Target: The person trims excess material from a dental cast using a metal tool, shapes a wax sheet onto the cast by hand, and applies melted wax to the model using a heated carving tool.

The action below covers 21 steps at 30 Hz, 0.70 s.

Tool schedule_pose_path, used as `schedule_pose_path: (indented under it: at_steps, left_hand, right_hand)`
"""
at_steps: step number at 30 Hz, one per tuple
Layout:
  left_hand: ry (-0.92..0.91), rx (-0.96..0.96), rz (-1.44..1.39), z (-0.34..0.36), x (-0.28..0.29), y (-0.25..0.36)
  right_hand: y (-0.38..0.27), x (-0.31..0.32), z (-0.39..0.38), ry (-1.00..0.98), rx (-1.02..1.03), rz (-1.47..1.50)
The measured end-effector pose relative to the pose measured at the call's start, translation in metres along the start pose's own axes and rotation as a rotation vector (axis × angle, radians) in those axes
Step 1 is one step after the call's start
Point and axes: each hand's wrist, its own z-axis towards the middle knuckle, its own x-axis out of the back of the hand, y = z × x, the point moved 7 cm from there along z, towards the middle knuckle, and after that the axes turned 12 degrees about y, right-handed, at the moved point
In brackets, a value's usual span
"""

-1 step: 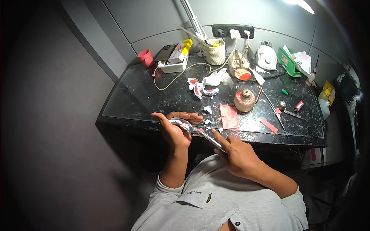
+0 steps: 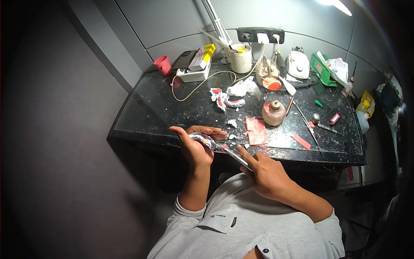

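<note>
Above the table's front edge, my left hand [image 2: 197, 152] cups a white, curved plaster-like piece [image 2: 202, 138], thumb raised and fingers behind it. A slim metal hand tool [image 2: 236, 158] lies in the closed fingers of my right hand [image 2: 269, 176], index finger stretched along it. Its tip reaches the right end of the white piece; I cannot tell its exact shape. Small white fragments [image 2: 232, 123] lie on the table just beyond my left hand. Beside them is a pink wax sheet [image 2: 257, 131].
On the black table [image 2: 148, 110] stand a round burner-like jar [image 2: 274, 113], a red mug [image 2: 162, 65] and a woven cup [image 2: 240, 60]. White-and-red curved pieces [image 2: 222, 100] and crumpled tissue [image 2: 244, 87] lie mid-table. Metal tools [image 2: 307, 123] and a pink strip [image 2: 301, 141] are at the right.
</note>
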Motion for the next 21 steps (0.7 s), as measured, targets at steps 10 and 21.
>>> schedule_pose_path:
  at_steps: [10, 21]
  left_hand:
    - [0.073, -0.076, -0.036, -0.004, -0.002, 0.003]
    - [0.02, -0.064, -0.033, -0.006, -0.005, 0.001]
  right_hand:
    - [0.012, -0.022, 0.002, 0.082, -0.006, 0.219]
    - [0.006, -0.009, 0.001, 0.149, 0.028, 0.083]
